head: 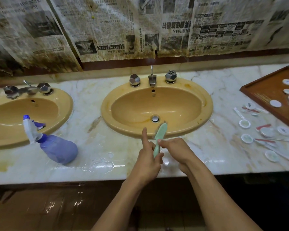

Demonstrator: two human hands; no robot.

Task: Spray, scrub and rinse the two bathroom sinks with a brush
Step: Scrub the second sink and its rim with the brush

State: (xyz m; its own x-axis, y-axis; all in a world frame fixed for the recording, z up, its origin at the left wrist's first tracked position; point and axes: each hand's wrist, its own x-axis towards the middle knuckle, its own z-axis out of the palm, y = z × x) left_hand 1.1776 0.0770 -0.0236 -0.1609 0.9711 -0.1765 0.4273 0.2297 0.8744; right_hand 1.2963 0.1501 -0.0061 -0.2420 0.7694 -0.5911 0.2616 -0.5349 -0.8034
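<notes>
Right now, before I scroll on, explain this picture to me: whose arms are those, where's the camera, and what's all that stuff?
There is no machine here. The one picture comes from a wide-angle camera worn on a person's head, looking down, so the two bare arms are the wearer's own. The left hand and right hand both hold the handle of a green brush, whose head reaches over the near rim of a yellow sink. A second sink is to the left. Between them, on the marble counter, sits a blue spray bottle, with a puddle near it. To the right lie small round toiletry packs and a wooden tray holding a few more. Stained newspaper covers the wall behind.
</notes>
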